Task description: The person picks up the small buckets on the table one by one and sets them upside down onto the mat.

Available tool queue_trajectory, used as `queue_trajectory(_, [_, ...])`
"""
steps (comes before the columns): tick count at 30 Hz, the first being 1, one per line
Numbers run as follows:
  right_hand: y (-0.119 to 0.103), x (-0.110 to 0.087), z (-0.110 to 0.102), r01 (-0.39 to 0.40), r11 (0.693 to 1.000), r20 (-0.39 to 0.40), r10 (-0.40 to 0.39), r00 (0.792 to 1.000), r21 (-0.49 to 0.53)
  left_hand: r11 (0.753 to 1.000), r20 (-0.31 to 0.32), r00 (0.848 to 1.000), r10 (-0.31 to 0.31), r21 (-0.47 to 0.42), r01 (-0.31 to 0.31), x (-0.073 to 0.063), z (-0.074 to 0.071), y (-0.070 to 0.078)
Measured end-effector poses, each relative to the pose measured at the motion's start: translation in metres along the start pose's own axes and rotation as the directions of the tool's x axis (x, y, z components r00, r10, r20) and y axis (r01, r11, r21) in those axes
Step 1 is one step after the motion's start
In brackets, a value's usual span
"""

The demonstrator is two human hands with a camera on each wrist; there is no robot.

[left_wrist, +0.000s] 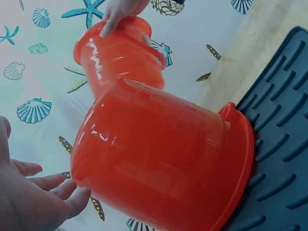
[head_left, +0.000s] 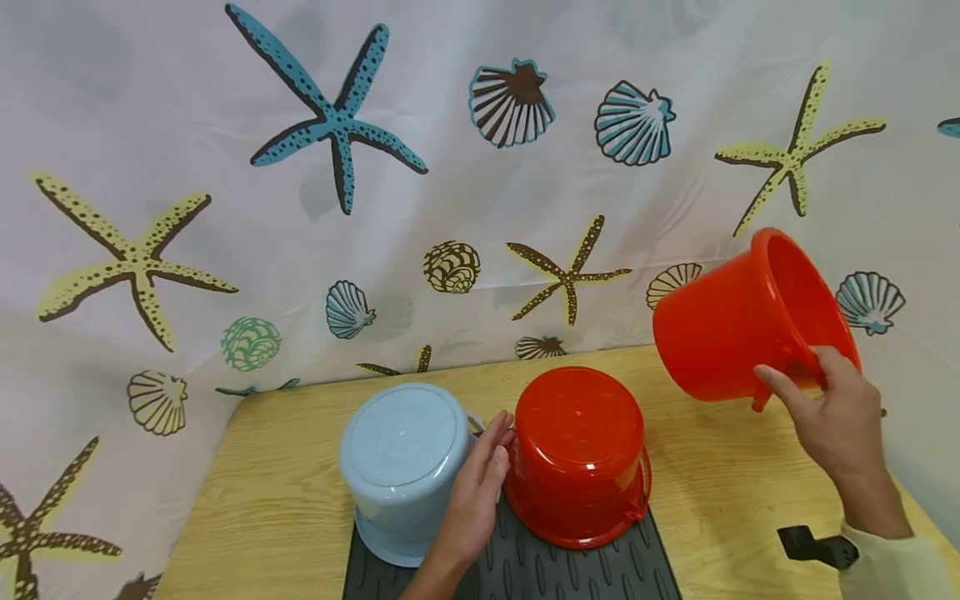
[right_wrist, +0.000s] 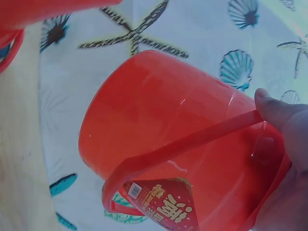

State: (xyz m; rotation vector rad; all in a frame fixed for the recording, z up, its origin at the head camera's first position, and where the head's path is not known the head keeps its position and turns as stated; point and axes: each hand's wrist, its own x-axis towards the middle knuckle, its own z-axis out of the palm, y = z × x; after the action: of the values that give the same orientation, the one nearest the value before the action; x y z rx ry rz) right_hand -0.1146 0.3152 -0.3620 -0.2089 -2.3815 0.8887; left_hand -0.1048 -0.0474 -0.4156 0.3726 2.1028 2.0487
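My right hand [head_left: 843, 417] grips the rim of a red plastic bucket [head_left: 712, 325], thumb on the outer wall. This bucket is tilted in the air at the right, its mouth facing right. A red handle [right_wrist: 187, 144] and a printed label [right_wrist: 166, 204] show on it in the right wrist view. A second red bucket [head_left: 581, 425] stands upside down on the dark ribbed mat [head_left: 592, 575]. My left hand [head_left: 476, 492] lies at its left side, fingers extended, fingertips right at its wall. Left of that hand, a light blue bucket [head_left: 405, 442] also stands upside down on the mat.
The mat lies on a light wooden table [head_left: 262, 483]. Behind the table hangs a white curtain [head_left: 450, 192] printed with starfish and shells. A black strap [head_left: 817, 550] sticks out by the right sleeve [head_left: 892, 567].
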Motion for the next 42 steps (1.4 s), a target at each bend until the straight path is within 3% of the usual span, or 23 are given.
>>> queue_trajectory(6, [-0.021, -0.004, -0.008, -0.080, 0.990, -0.051, 0.086, 0.995, 0.115, 1.000, -0.004, 1.000, -0.008, 0.026, 0.008, 0.000, 0.000, 0.003])
queue_trajectory(10, [-0.031, -0.007, -0.011, -0.056, 0.978, -0.073, 0.072, 0.995, 0.203, 0.999, -0.026, 1.000, 0.008, 0.041, -0.007, 0.001, -0.001, 0.004])
queue_trajectory(14, [-0.042, -0.012, -0.012, -0.033, 0.942, -0.060, 0.056, 0.997, 0.333, 0.999, -0.037, 0.999, 0.010, 0.044, -0.008, 0.002, -0.002, 0.006])
queue_trajectory(16, [-0.047, -0.016, -0.011, -0.047, 0.896, -0.030, 0.067, 0.997, 0.442, 0.999, -0.040, 0.999, 0.003, 0.039, -0.002, 0.002, -0.003, 0.008])
queue_trajectory(19, [-0.055, -0.021, -0.008, -0.052, 0.776, 0.021, 0.051, 0.999, 0.628, 0.999, -0.047, 0.999, 0.017, 0.037, -0.015, 0.002, -0.004, 0.011])
queue_trajectory(22, [-0.059, -0.025, -0.002, -0.024, 0.549, 0.064, -0.053, 0.997, 0.835, 0.995, -0.072, 0.994, 0.076, 0.062, -0.072, 0.002, -0.006, 0.016])
queue_trajectory(26, [-0.061, -0.032, 0.010, -0.065, 0.254, 0.120, -0.208, 0.971, 0.965, 0.981, -0.101, 0.979, 0.180, 0.087, -0.171, 0.003, -0.012, 0.024])
queue_trajectory(28, [-0.062, -0.036, 0.014, -0.108, 0.166, 0.149, -0.257, 0.955, 0.980, 0.977, -0.107, 0.973, 0.207, 0.075, -0.199, 0.004, -0.015, 0.030])
queue_trajectory(31, [-0.066, -0.044, 0.019, -0.181, 0.097, 0.202, -0.307, 0.930, 0.979, 0.969, -0.097, 0.964, 0.246, 0.022, -0.245, 0.005, -0.020, 0.038])
queue_trajectory(34, [-0.071, -0.050, 0.021, -0.254, 0.115, 0.279, -0.355, 0.892, 0.960, 0.948, -0.059, 0.952, 0.302, -0.090, -0.306, 0.004, -0.026, 0.046])
queue_trajectory(38, [-0.077, -0.055, 0.022, -0.372, 0.154, 0.402, -0.407, 0.820, 0.915, 0.888, 0.006, 0.911, 0.411, -0.229, -0.399, -0.001, -0.030, 0.052])
queue_trajectory(40, [-0.079, -0.057, 0.024, -0.435, 0.137, 0.448, -0.436, 0.780, 0.890, 0.865, 0.025, 0.891, 0.453, -0.255, -0.432, -0.005, -0.032, 0.054])
queue_trajectory(42, [-0.080, -0.059, 0.027, -0.495, 0.117, 0.491, -0.444, 0.749, 0.861, 0.857, 0.034, 0.881, 0.472, -0.253, -0.449, -0.008, -0.033, 0.054])
